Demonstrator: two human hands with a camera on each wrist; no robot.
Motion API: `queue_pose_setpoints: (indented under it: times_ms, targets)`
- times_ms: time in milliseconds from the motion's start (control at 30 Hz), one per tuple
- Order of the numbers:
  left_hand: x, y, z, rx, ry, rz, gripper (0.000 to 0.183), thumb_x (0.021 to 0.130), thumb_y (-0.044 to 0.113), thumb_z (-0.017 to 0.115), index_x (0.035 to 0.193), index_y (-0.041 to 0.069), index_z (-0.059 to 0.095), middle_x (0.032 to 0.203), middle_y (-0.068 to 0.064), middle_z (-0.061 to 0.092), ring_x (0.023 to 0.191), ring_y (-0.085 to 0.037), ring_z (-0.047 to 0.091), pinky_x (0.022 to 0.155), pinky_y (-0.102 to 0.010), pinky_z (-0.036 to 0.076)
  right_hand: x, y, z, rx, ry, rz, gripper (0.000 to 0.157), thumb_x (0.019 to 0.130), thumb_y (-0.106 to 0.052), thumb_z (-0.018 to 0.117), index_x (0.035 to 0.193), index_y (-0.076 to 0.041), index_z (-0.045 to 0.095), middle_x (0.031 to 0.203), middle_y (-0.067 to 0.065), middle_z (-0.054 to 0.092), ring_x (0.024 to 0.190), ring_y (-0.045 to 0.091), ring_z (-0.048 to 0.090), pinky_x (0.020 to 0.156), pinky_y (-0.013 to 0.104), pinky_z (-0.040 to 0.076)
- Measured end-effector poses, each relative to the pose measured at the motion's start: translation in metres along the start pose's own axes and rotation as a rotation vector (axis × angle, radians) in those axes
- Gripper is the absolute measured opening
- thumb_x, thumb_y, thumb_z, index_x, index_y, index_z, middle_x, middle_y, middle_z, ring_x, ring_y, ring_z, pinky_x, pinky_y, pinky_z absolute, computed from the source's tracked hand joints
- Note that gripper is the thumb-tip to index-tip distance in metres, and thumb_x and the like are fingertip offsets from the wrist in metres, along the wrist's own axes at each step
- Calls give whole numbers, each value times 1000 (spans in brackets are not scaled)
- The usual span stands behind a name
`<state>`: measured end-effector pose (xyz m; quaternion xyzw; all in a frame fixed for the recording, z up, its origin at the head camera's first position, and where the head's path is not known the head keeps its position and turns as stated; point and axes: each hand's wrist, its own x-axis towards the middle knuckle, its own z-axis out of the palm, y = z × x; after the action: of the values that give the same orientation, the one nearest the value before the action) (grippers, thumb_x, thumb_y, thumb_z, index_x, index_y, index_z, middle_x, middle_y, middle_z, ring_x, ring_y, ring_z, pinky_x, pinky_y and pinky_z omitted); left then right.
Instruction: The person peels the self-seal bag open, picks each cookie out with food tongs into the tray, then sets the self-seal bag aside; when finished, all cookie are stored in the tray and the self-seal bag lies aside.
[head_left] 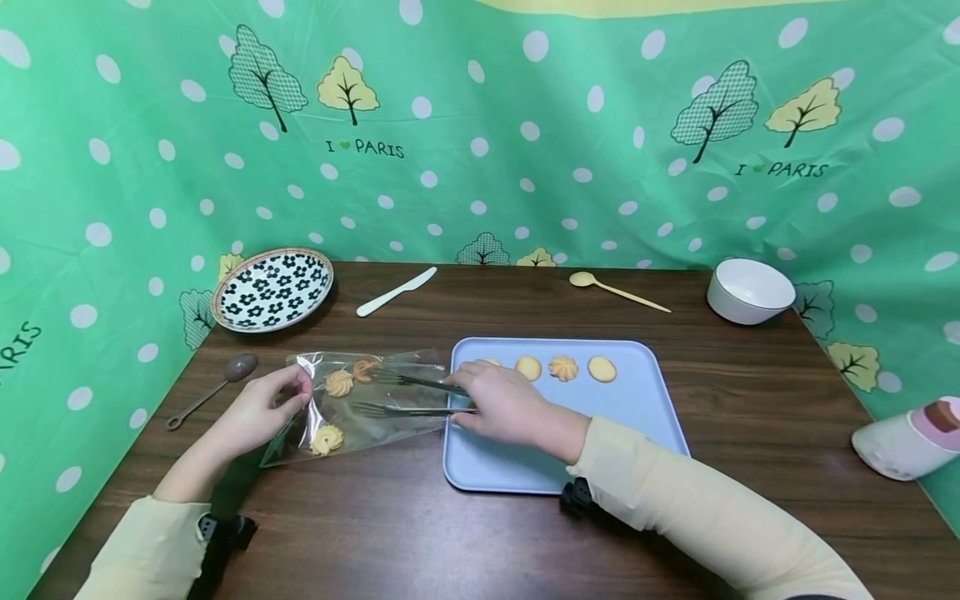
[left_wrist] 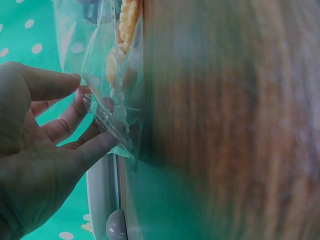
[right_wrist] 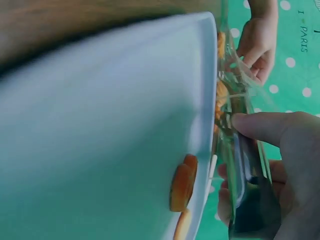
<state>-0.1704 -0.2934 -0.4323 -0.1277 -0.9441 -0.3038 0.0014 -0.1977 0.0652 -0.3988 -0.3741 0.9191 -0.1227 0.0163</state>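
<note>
My left hand (head_left: 258, 412) pinches the left end of a clear plastic bag (head_left: 397, 433) between thumb and fingertips. Inside the bag lie a swirled cookie (head_left: 339, 383), a brown ring-shaped cookie (head_left: 364, 370) and a flower-shaped cookie (head_left: 326, 440). My right hand (head_left: 510, 404) grips metal tongs (head_left: 427, 410) with fork-like tips, thumb on one arm in the right wrist view. Those tips point left and overlap the bag, spread apart with no cookie between them. Under the right hand is a blue tray (head_left: 637, 417) bearing a round cookie (head_left: 528, 367), a shell-shaped cookie (head_left: 562, 367) and others along its far side.
A flower-patterned plate (head_left: 273, 292) stands at the back left, with a dark spoon (head_left: 217, 392) in front of it. Toward the back lie a pale knife (head_left: 396, 292) and a yellow spoon (head_left: 618, 292). A white bowl (head_left: 750, 292) and a pink-and-white container (head_left: 907, 437) are on the right.
</note>
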Motion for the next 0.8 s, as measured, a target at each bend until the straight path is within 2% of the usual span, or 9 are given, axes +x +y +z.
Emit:
queue_pose_setpoints:
  times_ms: [233,367,633,800]
  targets:
    - [0,1,-1,6,9,12,15,88,3,61,87,17,55,81,3,58,78,-16,54,70,-30,46,-2,2,3,-35,60,56,49,81,-39,71,121,-14,61,109,-2,62,104,14,57,75,35,51]
    - [0,1,-1,2,3,8,15,89,4,61,88,17,54,82,2,59,80,-16,54,71,-31,46,1,0,7,-54,59,68,50,80,-41,72,119,-12,61,103,-2,61,100,14,57,74,34,51]
    - [0,1,-1,4,10,11,15,88,2,61,89,16,55,82,3,60,79,-15,54,73,-32,46,5,-2,6,-32,13,34,52,82,-41,70,124,-12,59,117,1,61,113,18,55,88,37,49]
    - [0,1,-2,-9,2,4,15,88,3,61,89,16,55,82,2,60,77,-15,54,70,-30,46,4,0,3,2,-13,2,52,82,-41,70,125,-13,59,118,1,61,114,17,54,88,36,49]
